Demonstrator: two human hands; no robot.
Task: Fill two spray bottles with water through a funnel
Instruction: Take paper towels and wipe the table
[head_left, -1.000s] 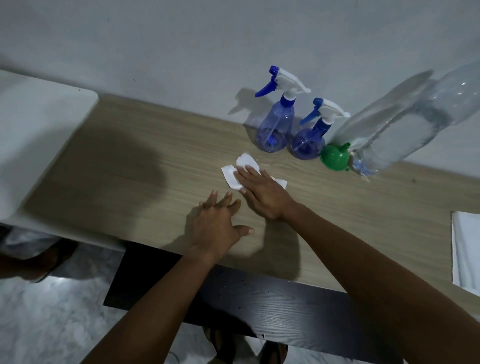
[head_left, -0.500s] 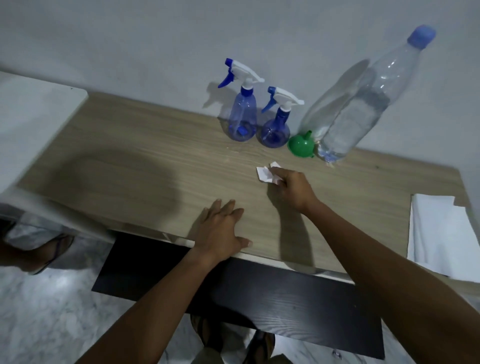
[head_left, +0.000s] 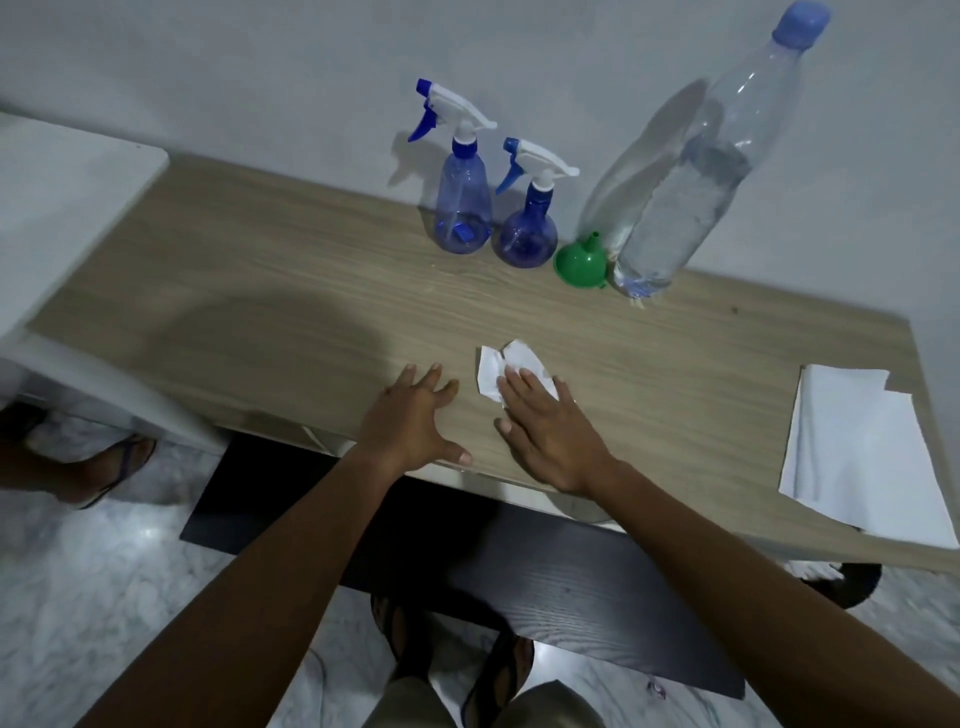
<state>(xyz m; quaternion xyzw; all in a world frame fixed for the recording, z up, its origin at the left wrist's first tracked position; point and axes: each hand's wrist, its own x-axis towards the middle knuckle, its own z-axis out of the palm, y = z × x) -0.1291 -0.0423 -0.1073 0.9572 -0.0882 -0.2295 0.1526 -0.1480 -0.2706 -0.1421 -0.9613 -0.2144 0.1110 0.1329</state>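
Right hand (head_left: 550, 441), fingers now flat, drags tissue (head_left: 493, 366) toward table (head_left: 260, 291) edge; left hand (head_left: 410, 426) flat, empty; tall spray bottle (head_left: 462, 208), short spray bottle (head_left: 530, 231), funnel (head_left: 579, 262), water bottle (head_left: 691, 192) by wall: wiping, not filling

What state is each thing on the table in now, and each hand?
Taller spray bottle: upright, sprayer on.
Shorter spray bottle: upright, sprayer on.
Funnel: off the bottles, spout up.
Water bottle: upright, capped, partly full.
Tissue: pressed by right hand.
Left hand: open, flat on table.
Folded cloth: lying untouched.
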